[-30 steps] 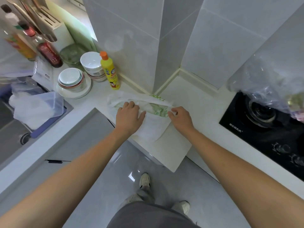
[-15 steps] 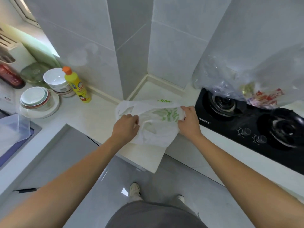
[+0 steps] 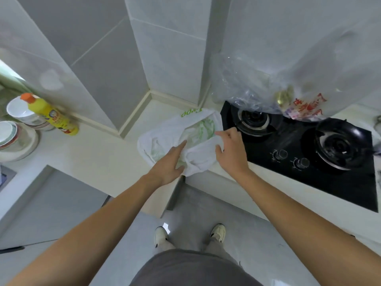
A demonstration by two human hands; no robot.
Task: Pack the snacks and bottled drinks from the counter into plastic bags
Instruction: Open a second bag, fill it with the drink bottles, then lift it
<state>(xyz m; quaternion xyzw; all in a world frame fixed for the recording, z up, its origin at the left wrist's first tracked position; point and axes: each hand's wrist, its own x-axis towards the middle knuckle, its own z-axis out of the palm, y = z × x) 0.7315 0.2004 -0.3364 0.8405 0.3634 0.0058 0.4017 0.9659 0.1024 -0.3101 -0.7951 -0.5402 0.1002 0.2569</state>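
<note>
Head view: white bag (image 3: 165, 131) lies under left hand (image 3: 168, 164).

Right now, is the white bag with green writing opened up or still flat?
Still mostly flat and crumpled. The white bag lies on the counter; the left hand presses it with straight fingers, and the right hand pinches its edge.

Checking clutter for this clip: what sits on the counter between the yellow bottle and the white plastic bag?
Nothing: in the head view, bare counter runs from the yellow bottle to the white plastic bag.
</note>
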